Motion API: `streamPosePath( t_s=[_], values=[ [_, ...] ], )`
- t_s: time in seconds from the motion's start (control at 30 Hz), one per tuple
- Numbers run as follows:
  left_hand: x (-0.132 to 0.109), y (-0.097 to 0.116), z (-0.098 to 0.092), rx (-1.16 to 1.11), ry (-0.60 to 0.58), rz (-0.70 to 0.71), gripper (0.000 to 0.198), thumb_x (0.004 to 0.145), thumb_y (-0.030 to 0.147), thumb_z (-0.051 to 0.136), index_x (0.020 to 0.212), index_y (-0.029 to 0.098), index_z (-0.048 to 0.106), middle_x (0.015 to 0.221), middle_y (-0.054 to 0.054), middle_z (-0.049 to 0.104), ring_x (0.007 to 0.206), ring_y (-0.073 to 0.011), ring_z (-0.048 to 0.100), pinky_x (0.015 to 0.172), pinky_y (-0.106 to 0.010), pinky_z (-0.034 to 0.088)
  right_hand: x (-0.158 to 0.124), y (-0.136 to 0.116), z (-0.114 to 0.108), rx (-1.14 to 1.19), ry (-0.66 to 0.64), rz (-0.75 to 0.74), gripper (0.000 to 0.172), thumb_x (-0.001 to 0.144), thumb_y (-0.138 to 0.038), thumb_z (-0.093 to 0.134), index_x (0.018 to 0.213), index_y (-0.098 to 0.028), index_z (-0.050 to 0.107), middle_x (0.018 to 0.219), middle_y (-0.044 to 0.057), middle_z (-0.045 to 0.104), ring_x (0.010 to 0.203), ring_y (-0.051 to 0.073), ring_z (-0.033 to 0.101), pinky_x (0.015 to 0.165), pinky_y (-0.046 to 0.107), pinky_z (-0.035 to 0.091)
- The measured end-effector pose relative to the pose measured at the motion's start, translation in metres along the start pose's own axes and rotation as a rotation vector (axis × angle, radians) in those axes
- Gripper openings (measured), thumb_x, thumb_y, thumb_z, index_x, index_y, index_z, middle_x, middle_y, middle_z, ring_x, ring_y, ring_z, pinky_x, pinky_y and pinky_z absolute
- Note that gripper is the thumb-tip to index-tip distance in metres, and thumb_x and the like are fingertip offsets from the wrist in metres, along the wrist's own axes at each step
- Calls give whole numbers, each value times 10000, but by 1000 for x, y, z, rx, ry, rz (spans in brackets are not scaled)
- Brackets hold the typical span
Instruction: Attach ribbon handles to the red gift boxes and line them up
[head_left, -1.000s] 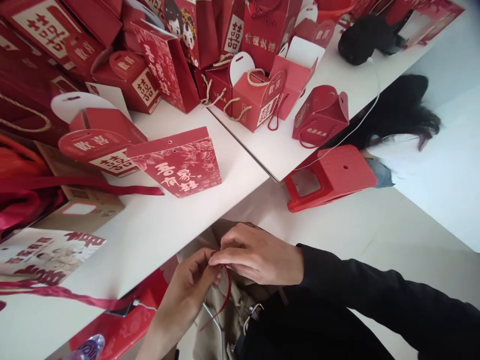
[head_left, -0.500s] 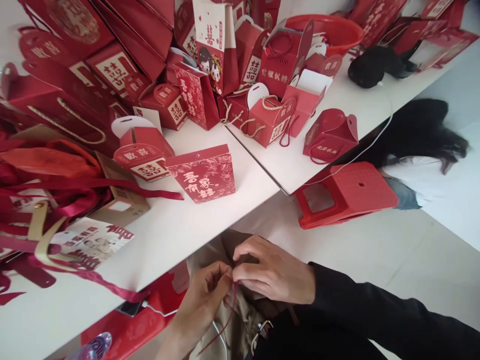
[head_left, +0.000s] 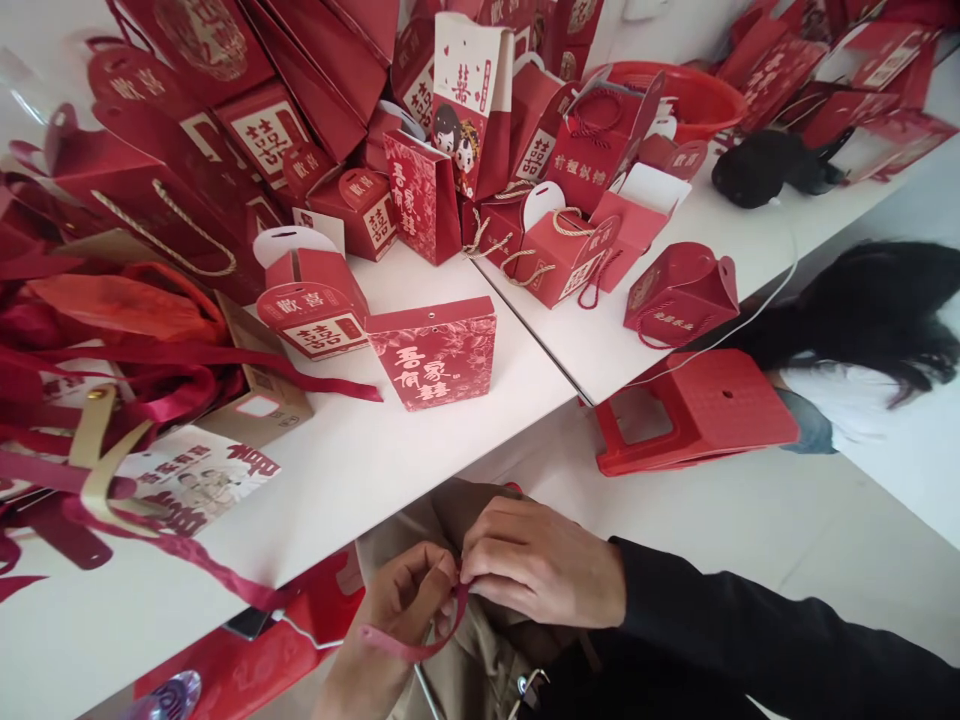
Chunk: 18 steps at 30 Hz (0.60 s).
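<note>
Over my lap, below the table edge, my left hand [head_left: 420,590] pinches a dark red ribbon [head_left: 420,650] between thumb and fingers. Fingertip to fingertip with it, my right hand [head_left: 536,560] closes on the same ribbon. A loose length curves down and left across my left wrist. The exact spot where the fingers meet is partly hidden. On the table ahead stands a red gift box with pale lettering [head_left: 435,355], two small holes in its top, touched by neither hand.
Red gift boxes [head_left: 315,300] and bags crowd the table's back. To the left, a cardboard box [head_left: 262,400] overflows with ribbons. A red stool [head_left: 697,410] stands at right, near a person's dark hair [head_left: 877,310]. A phone [head_left: 251,622] and bottle [head_left: 169,695] lie lower left.
The ribbon's loose end has swung from hanging down to curving left over my left wrist, now showing its flat side. Both hands stay together; the whole view has shifted slightly.
</note>
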<state>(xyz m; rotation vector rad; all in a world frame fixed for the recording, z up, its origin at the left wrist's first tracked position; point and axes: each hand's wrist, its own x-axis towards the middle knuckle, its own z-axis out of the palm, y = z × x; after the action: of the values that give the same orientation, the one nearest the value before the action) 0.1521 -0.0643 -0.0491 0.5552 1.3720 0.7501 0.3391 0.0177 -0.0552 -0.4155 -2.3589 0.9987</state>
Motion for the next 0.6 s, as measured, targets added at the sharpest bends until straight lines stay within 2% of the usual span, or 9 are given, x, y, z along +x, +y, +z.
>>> streamPosePath(
  t_s=[0.07, 0.13, 0.27, 0.33, 0.43, 0.5, 0.6],
  values=[
    [-3, 0, 1, -46, 20, -18, 618, 690, 749, 777, 693, 166, 572, 570, 33, 511, 510, -88, 447, 534, -223, 321, 3, -3, 0, 16, 6, -11, 41, 1063, -160, 633, 1023, -171, 638, 997, 68, 677, 908, 202, 602, 875, 331, 545],
    [-5, 5, 0, -49, 35, 17, 602, 723, 738, 760, 694, 166, 573, 580, 25, 522, 529, -95, 456, 547, -229, 341, 7, -6, -2, 51, 15, 2, 96, 1096, -184, 569, 1027, -174, 634, 999, 71, 673, 913, 207, 603, 866, 335, 538],
    [-7, 28, -6, 51, 152, 241, 443, 900, 613, 651, 819, 179, 614, 661, 15, 552, 601, -115, 477, 583, -236, 393, 20, -9, -19, 173, 122, 119, 143, 1127, -231, 521, 1035, -206, 628, 996, 44, 676, 917, 184, 630, 833, 294, 513],
    [-2, 48, -8, 108, 308, 385, 340, 943, 541, 624, 957, 201, 622, 777, -3, 608, 676, -136, 537, 630, -248, 445, 29, -8, -32, 171, 188, 135, 110, 1117, -222, 545, 1047, -220, 631, 988, 26, 675, 924, 168, 643, 832, 269, 506],
    [12, 85, -8, 223, 554, 696, 297, 964, 435, 617, 1181, 235, 579, 1153, -75, 649, 1001, -196, 625, 838, -305, 510, 44, -5, -53, 91, 254, 106, 85, 1079, -159, 590, 1063, -227, 638, 987, 15, 668, 911, 159, 650, 817, 256, 507],
    [26, 111, -7, 313, 604, 886, 375, 959, 386, 625, 1294, 244, 535, 1343, -111, 593, 1193, -231, 589, 969, -361, 494, 53, -3, -66, 33, 301, 100, 112, 1055, -128, 611, 1070, -234, 644, 998, 15, 671, 896, 159, 654, 800, 255, 512],
    [49, 141, -7, 395, 562, 983, 478, 940, 363, 644, 1375, 224, 504, 1401, -132, 580, 1266, -251, 571, 1044, -411, 463, 62, 0, -79, -25, 373, 102, 130, 1043, -143, 622, 1099, -254, 659, 1022, 15, 680, 904, 169, 658, 794, 260, 518]
  ],
)
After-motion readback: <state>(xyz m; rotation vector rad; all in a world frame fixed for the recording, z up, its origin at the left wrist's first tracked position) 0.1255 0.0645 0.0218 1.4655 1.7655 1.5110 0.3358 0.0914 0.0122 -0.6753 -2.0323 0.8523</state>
